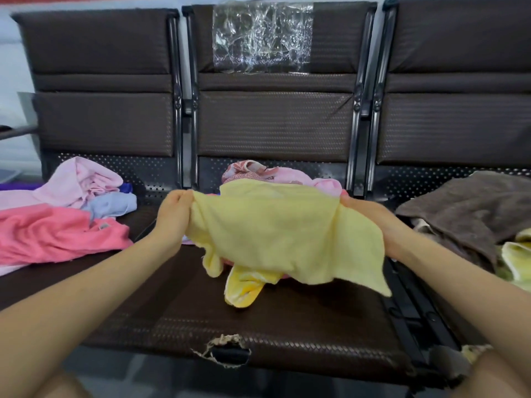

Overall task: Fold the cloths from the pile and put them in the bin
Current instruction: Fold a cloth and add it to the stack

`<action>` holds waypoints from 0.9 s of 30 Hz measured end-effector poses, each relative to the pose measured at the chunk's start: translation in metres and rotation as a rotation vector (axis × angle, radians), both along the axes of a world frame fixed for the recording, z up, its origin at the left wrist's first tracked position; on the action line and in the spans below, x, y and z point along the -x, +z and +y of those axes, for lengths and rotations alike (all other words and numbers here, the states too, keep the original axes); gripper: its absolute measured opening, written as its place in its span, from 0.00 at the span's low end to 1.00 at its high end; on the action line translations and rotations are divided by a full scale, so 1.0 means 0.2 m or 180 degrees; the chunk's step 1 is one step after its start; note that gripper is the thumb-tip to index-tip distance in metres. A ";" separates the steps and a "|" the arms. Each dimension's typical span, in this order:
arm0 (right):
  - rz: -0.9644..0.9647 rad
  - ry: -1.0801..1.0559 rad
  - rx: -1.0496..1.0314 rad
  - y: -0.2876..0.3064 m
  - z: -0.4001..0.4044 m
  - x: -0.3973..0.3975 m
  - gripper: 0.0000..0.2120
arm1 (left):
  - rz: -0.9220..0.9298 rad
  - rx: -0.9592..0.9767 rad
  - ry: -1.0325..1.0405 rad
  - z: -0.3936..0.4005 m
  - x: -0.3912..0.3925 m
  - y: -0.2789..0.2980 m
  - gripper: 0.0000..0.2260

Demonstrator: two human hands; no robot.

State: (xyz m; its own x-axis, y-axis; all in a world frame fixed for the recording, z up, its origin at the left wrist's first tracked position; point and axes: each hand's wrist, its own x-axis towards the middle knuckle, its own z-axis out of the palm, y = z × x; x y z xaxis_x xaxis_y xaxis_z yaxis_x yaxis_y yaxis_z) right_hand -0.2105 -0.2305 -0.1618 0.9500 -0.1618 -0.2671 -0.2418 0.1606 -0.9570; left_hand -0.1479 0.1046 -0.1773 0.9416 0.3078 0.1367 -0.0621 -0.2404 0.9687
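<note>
A pale yellow cloth (275,231) hangs stretched between my two hands above the middle seat of a brown bench (287,334). My left hand (175,214) pinches its upper left corner. My right hand (365,216) grips its upper right edge, partly covered by the fabric. The cloth's lower edge droops onto a brighter yellow cloth (244,288) lying on the seat. Behind the held cloth lies a pile of pink cloths (275,175). No bin is in view.
On the left seat lie a coral pink cloth (57,234), a light pink cloth (77,182) and a pale blue cloth (115,203). A brown towel (465,208) and yellow-green cloths (514,254) cover the right seat. The seat's front edge is torn (224,350).
</note>
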 end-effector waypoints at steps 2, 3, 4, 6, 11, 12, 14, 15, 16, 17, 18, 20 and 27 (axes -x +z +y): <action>0.0115 0.0262 0.0406 -0.05 -0.01 0.04 0.08 | 0.0336 -0.0431 -0.0180 0.00 -0.01 -0.07 0.07; 0.0167 0.0393 0.0761 -0.09 -0.02 0.05 0.08 | 0.0410 -0.0651 -0.0312 0.01 0.00 -0.11 0.07; 0.0122 0.0563 0.1384 -0.13 -0.03 0.05 0.10 | 0.0387 -0.0898 -0.0443 0.01 0.01 -0.13 0.07; -0.0007 0.0921 0.2970 -0.18 -0.04 0.05 0.12 | 0.0090 -0.1544 -0.0601 0.00 0.03 -0.17 0.05; -0.0944 0.0824 0.3595 -0.18 0.05 0.05 0.06 | -0.1142 -0.2658 -0.1428 -0.15 0.19 -0.11 0.08; -0.1138 0.0898 0.3584 -0.17 0.08 0.06 0.06 | -0.1234 -0.2825 -0.1761 -0.17 0.22 -0.11 0.11; -0.1348 0.1269 0.3496 -0.13 0.14 0.09 0.04 | -0.1164 -0.3125 -0.2425 -0.22 0.27 -0.16 0.16; -0.1332 0.1546 0.3437 -0.12 0.16 0.11 0.04 | -0.1217 -0.3371 -0.2661 -0.23 0.29 -0.19 0.17; -0.1219 0.1861 0.3382 -0.11 0.18 0.13 0.05 | -0.1415 -0.3649 -0.2825 -0.24 0.30 -0.24 0.16; -0.1061 0.2189 0.3374 -0.12 0.19 0.15 0.07 | -0.1662 -0.3869 -0.2915 -0.24 0.29 -0.27 0.13; -0.0887 0.2513 0.3408 -0.13 0.19 0.16 0.09 | -0.1825 -0.3947 -0.2961 -0.24 0.28 -0.29 0.10; -0.0631 0.2960 0.3744 -0.18 0.20 0.17 0.16 | -0.1694 -0.3711 -0.2973 -0.24 0.27 -0.28 0.08; -0.1041 0.2938 0.4550 -0.27 0.27 0.13 0.05 | -0.1506 -0.3691 -0.2871 -0.20 0.24 -0.28 0.24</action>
State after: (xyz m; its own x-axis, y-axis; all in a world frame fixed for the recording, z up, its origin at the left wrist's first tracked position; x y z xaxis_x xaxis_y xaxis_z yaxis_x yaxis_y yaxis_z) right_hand -0.2366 -0.1769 -0.2164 0.8395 0.5044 -0.2021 0.4592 -0.8574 -0.2323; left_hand -0.1950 0.0642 -0.2341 0.5533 -0.8033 0.2204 -0.8329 -0.5371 0.1333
